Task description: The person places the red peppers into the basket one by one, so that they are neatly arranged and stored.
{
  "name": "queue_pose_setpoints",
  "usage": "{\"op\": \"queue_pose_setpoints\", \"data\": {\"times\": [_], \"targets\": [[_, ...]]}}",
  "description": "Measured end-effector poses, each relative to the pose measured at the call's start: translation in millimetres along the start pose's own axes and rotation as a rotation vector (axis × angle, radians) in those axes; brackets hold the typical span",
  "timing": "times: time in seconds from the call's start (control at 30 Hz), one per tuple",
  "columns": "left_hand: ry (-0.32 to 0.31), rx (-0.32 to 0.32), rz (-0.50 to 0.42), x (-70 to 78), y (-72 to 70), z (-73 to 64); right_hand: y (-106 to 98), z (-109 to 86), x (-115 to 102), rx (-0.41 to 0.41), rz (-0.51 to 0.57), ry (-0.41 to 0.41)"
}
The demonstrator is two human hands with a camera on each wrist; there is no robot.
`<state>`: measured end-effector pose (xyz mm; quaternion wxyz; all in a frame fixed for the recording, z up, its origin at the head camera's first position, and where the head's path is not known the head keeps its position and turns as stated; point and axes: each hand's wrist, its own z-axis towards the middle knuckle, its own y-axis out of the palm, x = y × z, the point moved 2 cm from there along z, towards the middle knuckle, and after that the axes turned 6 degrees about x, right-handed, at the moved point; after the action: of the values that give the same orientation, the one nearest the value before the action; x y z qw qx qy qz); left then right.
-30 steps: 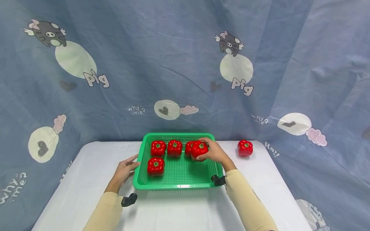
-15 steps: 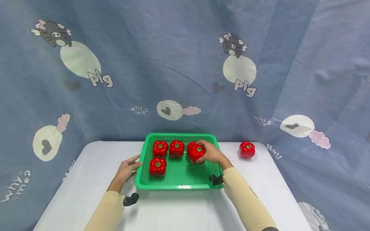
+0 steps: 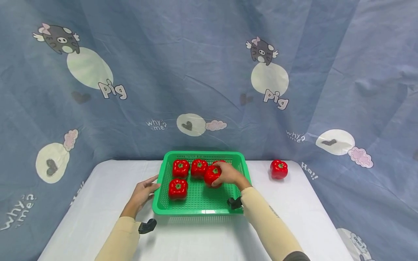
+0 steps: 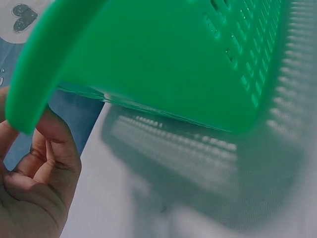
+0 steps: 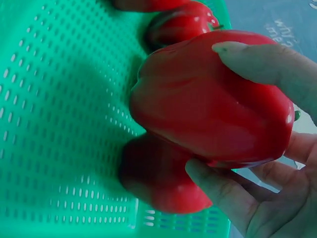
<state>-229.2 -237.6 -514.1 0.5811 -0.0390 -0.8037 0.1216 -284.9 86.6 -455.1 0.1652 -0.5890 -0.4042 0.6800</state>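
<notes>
My right hand [image 3: 230,174] grips a red bell pepper [image 3: 211,176] over the right half of a green plastic basket [image 3: 202,211]. In the right wrist view, thumb and fingers clasp the held pepper's sides, and another bell pepper [image 5: 163,181] sits beneath it, partly covered. My left hand [image 3: 142,193] is at the basket's left rim; in the left wrist view its fingers curl about that rim [image 4: 37,74]. Inside the basket, two bell peppers stand along the back left, one [image 3: 180,169] beside the other [image 3: 199,168], with a third [image 3: 177,189] in front.
A further red bell pepper [image 3: 279,169] lies on the white table [image 3: 124,181], to the right of the basket. Behind the table hangs a blue printed curtain [image 3: 209,90]. Dark straps with camera mounts [image 3: 147,226] are worn at the wrists.
My right hand has carried its bell pepper leftward and slightly toward me, over the basket's middle. The left hand stays at the rim. The view has shifted slightly.
</notes>
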Motion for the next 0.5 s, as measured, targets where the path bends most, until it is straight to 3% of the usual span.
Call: {"op": "queue_pose_setpoints", "data": {"times": [0.5], "targets": [[0.014, 0.007, 0.012, -4.5, -1.2, 3.2, 24.7, 8.0, -12.6, -0.119, -0.045, 0.006]]}}
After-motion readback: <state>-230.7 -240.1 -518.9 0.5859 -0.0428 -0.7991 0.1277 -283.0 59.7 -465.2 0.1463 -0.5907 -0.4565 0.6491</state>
